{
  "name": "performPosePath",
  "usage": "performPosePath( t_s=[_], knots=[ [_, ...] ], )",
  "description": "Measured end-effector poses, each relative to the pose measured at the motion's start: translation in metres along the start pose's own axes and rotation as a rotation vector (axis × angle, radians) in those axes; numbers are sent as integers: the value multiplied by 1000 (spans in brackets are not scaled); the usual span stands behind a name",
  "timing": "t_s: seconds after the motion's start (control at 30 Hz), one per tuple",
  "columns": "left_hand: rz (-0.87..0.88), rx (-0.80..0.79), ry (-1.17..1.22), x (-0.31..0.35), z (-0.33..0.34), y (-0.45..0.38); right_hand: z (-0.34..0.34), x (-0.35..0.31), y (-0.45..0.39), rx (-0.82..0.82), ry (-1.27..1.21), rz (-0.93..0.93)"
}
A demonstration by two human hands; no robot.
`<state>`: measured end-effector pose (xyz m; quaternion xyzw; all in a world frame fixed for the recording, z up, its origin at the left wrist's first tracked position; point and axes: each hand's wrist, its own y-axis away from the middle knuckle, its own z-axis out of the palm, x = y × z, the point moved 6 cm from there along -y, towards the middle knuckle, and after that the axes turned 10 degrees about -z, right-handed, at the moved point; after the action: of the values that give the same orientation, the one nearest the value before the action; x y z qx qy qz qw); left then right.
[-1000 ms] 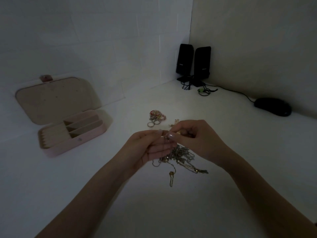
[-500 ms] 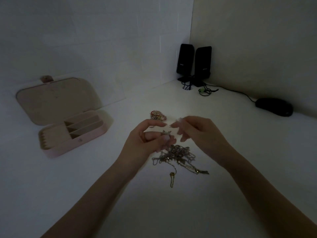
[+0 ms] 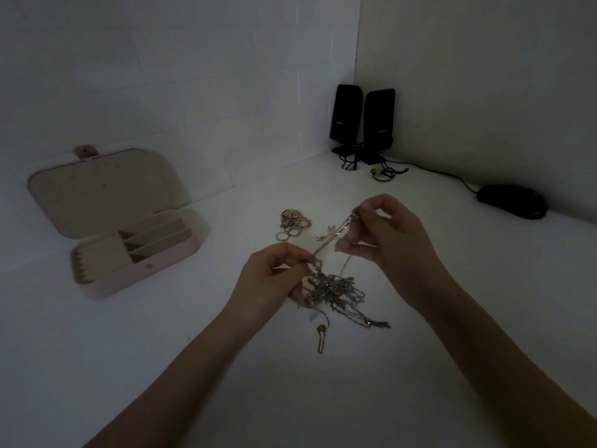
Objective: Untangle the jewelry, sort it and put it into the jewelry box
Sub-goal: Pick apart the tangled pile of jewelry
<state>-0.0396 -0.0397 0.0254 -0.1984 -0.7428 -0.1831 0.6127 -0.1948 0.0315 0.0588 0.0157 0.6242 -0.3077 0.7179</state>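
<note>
A tangled heap of chains [image 3: 336, 291] lies on the white table [image 3: 226, 334] between my hands. My left hand [image 3: 274, 279] pinches the tangle at its upper left edge. My right hand [image 3: 387, 240] pinches one thin chain [image 3: 332, 236] that runs taut from the tangle up to its fingertips. A small pile of rings [image 3: 292, 221] lies beyond the tangle. The pink jewelry box [image 3: 135, 253] stands open at the left, lid back, its compartments showing.
Two black speakers [image 3: 361, 119] with cables stand in the far corner. A black mouse [image 3: 513, 205] lies at the right by the wall. A small pale trinket [image 3: 326, 234] lies beside the rings. The scene is dim.
My right hand has risen up and to the right, drawing a chain out taut from the tangle. My left hand has dropped lower and grips the heap.
</note>
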Motion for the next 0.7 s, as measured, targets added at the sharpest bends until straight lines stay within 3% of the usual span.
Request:
performPosePath(
  t_s=[0.13, 0.23, 0.47, 0.53, 0.6, 0.7],
  knots=[
    [91, 93, -258, 6, -8, 2, -11, -12, -2, 84, 112, -86],
    [182, 156, -495, 14, -15, 7, -14, -17, -3, 124, 84, -142],
    [322, 408, -784, 21, -27, 6, -12, -15, -2, 136, 11, -155],
    [325, 464, -668, 20, -36, 5, -12, -12, -3, 136, -24, -108],
    [228, 460, -364, 16, -48, -1, -13, -11, -3, 138, -50, -68],
    [-23, 302, 186, 4, -52, -11, -16, -11, -4, 144, -96, -27]
  ],
)
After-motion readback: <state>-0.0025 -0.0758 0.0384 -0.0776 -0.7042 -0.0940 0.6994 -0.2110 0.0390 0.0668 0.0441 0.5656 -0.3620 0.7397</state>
